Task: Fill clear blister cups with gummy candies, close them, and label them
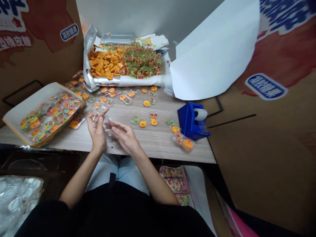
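Observation:
My left hand (96, 127) is raised above the wood-grain table (158, 144), its fingers spread and pointing up and to the right. My right hand (124, 135) reaches toward it with curled fingers, close to a small clear packet (109, 129) that is partly hidden. Whether that hand grips the packet is hard to see. Several sealed clear packets of orange and multicoloured gummy candy (143, 120) lie around both hands. A cream tray with an orange rim (44, 115) holds many more to my left.
A foil-lined bin (106, 80) of loose orange and mixed gummies stands at the back, with a white sheet (212, 56) to its right. A blue tape dispenser (193, 121) sits at right. Printed cardboard walls surround the table. Printed candy packaging (175, 184) lies below the table edge.

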A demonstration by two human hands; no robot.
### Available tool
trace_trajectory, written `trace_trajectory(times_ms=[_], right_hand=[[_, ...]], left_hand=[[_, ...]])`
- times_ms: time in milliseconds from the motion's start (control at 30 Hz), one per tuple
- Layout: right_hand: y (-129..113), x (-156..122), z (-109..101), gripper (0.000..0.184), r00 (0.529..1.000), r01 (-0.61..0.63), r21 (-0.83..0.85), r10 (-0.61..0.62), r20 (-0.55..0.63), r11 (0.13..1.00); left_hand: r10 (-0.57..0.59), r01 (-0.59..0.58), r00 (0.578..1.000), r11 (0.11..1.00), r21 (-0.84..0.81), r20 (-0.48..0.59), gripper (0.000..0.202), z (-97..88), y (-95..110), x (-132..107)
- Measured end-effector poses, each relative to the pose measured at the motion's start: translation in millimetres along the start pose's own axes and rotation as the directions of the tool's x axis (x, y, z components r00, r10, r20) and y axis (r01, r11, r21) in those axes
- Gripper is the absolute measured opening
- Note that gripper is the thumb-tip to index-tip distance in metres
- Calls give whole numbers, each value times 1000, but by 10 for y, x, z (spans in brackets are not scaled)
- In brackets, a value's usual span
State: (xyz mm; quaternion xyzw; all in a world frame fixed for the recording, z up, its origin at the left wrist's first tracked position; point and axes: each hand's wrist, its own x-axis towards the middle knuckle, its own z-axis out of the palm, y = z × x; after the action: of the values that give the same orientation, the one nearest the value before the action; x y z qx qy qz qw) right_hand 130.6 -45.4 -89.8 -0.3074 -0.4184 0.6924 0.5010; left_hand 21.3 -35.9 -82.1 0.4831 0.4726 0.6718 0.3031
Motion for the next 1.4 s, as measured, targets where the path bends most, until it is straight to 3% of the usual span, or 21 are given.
trace_trajectory(times_ms=[67, 100, 133, 200, 267, 300, 367, 467, 567, 700, 867, 1067, 1267, 1400], right_hand=[[-21, 18, -107, 40, 989, 102, -238, -124, -75, 966], [-42, 35, -166, 36, 977, 154, -408, -202, -75, 900], [-67, 54, -225, 32, 963, 196, -586, -268, -36, 786], [-112, 93, -326, 23, 945, 254, -850, -305, 117, 462], [-122, 118, -388, 21, 936, 306, -935, -235, 261, 181], [-109, 124, -402, 21, 929, 334, -938, -199, 311, 92], [-50, 117, -407, 25, 910, 385, -923, -161, 383, -15], [75, 72, -407, 32, 893, 410, -905, -155, 423, -110], [161, 5, -435, 38, 903, 401, -906, -109, 415, -132], [123, -84, -454, 46, 923, 384, -919, 6, 385, -87], [-35, -89, -367, 75, 924, 370, -923, 146, 354, -109], [9, 57, -316, 98, 928, 362, -927, 131, 349, -98], [87, 84, -367, 104, 920, 384, -923, 99, 380, -31], [35, 136, -401, 83, 905, 409, -910, 99, 414, 67]], left_hand=[[-54, 50, 998, 988, -149, -20, 26, -74, -55, 43], [-75, 69, 997, 981, -183, -26, 26, -132, -80, 71], [-89, 83, 996, 982, -171, -24, 26, -199, -101, 99], [-76, 76, 997, 997, -11, 3, 25, -346, -126, 145], [-23, 0, 996, 969, 247, 90, 26, -472, -129, 165], [1, -57, 988, 929, 366, 152, 28, -516, -126, 163], [30, -169, 963, 839, 518, 267, 34, -559, -122, 140], [21, -247, 929, 779, 576, 370, 41, -540, -144, 82], [0, -247, 918, 782, 572, 397, 40, -503, -191, 35], [-44, -176, 934, 809, 561, 355, 38, -501, -227, 17], [-82, -96, 946, 852, 514, 312, 37, -479, -223, 64], [-110, -16, 947, 922, 388, 301, 34, -372, -255, 221], [-80, -113, 932, 863, 493, 353, 31, -257, -338, 274], [-12, -329, 888, 681, 654, 460, 35, -177, -338, 229]])
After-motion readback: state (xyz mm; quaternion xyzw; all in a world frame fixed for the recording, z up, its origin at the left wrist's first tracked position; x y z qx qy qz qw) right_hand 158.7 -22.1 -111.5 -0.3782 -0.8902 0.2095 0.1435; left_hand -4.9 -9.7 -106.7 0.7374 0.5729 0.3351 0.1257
